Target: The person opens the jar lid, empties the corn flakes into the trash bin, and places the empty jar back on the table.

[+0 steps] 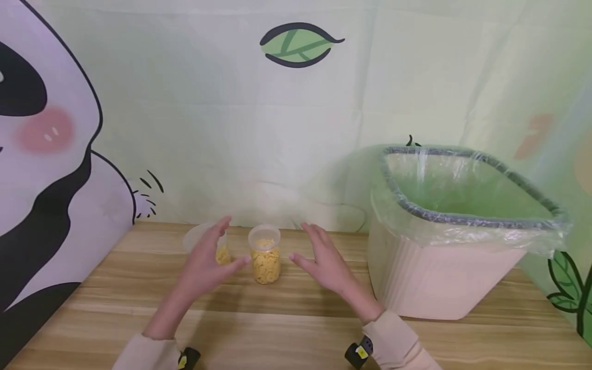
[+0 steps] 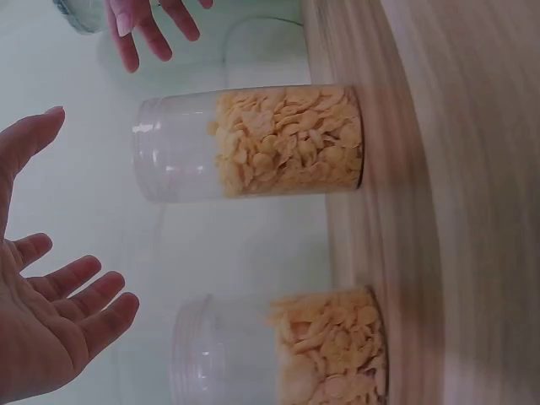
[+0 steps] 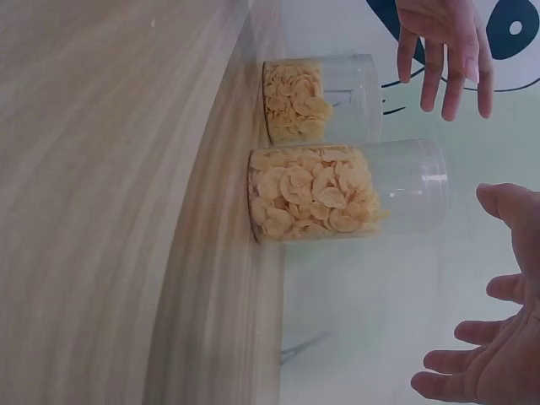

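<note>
A clear plastic jar [image 1: 265, 264], more than half full of yellow corn flakes, stands upright between the two hands. A second clear jar [image 1: 223, 254] of flakes stands to its left, partly hidden behind the left hand [image 1: 205, 262]. That hand holds nothing; its fingers and thumb are spread, with the thumb tip close to the middle jar in the head view. On the other side, the right hand [image 1: 326, 262] is also spread and empty, its thumb pointing at the same jar. Both wrist views show the jars, the second jar [image 3: 295, 101] with a lower fill of flakes.
A pink bin [image 1: 444, 277] with a clear liner and grey rim stands on the right of the wooden table [image 1: 287, 339]. Behind, a pale green backdrop [image 1: 208, 103] with panda and leaf drawings meets the table's back edge.
</note>
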`<state>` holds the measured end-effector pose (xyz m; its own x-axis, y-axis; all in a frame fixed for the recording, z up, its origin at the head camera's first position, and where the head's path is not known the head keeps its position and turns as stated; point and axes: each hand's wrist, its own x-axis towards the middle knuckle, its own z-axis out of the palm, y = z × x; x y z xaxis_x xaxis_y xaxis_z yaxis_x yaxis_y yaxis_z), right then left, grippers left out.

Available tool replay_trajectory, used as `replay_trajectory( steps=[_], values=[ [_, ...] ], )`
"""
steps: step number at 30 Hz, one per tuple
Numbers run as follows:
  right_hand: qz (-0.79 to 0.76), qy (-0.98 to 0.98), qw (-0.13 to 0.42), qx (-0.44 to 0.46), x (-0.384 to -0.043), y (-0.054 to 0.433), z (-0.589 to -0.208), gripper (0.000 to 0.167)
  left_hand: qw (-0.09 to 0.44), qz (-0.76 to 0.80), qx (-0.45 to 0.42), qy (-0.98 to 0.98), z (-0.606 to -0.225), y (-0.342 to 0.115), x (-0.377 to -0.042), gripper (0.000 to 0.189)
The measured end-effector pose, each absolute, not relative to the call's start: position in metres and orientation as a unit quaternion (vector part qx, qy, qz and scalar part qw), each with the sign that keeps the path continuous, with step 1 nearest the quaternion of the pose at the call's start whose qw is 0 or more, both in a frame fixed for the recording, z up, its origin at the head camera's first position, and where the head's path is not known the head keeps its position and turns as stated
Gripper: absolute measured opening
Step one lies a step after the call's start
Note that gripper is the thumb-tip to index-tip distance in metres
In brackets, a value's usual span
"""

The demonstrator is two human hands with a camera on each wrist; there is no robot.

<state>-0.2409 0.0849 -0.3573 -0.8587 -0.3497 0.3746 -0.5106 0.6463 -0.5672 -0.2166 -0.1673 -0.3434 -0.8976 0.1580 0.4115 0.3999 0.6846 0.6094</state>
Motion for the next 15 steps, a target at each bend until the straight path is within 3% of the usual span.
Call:
replay_trajectory(
  steps=[5,15],
  values=[
    [0.364,-0.887,0.130,0.252,-0.242,0.082,-0.362,0.073,0.147,-0.398,-0.149,-0.893,-0.353,-0.165,-0.216,0.091],
    [0.414,-0.879,0.088,0.220,-0.248,0.076,-0.370,0.069,0.131,-0.442,-0.159,-0.873,-0.369,-0.157,-0.219,0.087]
  ],
)
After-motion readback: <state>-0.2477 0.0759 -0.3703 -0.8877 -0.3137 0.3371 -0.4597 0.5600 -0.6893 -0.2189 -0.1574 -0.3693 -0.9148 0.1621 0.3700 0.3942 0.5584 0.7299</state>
